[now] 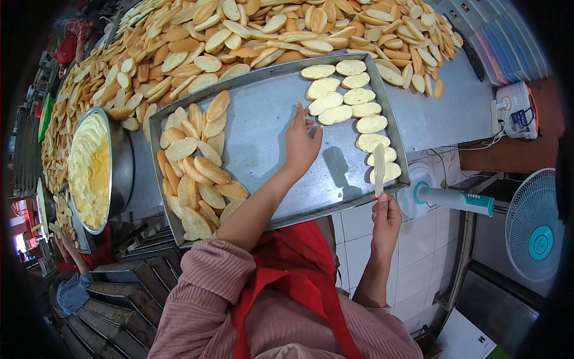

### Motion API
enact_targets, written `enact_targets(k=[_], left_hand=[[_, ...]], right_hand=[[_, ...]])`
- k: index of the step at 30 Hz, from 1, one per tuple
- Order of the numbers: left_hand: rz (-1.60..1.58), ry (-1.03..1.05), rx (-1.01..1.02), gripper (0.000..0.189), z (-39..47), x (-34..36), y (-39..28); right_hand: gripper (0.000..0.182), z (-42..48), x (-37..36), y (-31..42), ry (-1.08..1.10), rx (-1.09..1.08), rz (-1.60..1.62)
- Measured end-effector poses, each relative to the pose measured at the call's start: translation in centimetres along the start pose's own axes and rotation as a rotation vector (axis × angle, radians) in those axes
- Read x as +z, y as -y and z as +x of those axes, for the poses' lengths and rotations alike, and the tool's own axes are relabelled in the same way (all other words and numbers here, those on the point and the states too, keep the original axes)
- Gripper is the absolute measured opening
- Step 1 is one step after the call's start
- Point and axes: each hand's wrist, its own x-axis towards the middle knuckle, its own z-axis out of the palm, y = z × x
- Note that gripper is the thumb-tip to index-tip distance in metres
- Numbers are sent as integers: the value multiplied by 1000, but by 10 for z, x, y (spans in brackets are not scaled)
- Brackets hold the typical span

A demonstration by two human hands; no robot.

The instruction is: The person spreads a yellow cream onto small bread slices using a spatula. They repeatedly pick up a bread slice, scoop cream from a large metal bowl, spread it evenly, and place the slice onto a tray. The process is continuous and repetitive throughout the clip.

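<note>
A metal baking tray [255, 130] lies before me. Bread slices coated with pale cream [335, 115] fill two columns at its right end; plain bread slices [197, 179] are heaped at its left end. My left hand [302, 141] is over the tray's middle, fingers spread and holding nothing, just left of the coated slices. In my right hand [385, 213], at the tray's near right corner, is a flat spreading stick [379, 170], its blade over the lowest coated slices. A metal bowl of yellow cream [92, 170] stands left of the tray.
A large pile of bread slices [278, 31] covers the table beyond the tray. Stacked trays [125, 287] are at lower left, near a co-worker's arms [71, 251]. Another person [74, 40] is at upper left. A fan [538, 238] and cables are at right.
</note>
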Motion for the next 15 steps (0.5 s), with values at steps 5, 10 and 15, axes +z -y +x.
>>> enact_targets(k=[5, 10, 15], left_hand=[[-50, -52, -23, 68, 6, 8, 2], [-82, -43, -33, 64, 6, -2, -2], [469, -15, 325, 46, 24, -56, 4]], right_hand=[[28, 0, -2, 2, -2, -10, -4], [27, 2, -2, -3, 14, -13, -4], [28, 1, 0, -6, 27, -3, 22]])
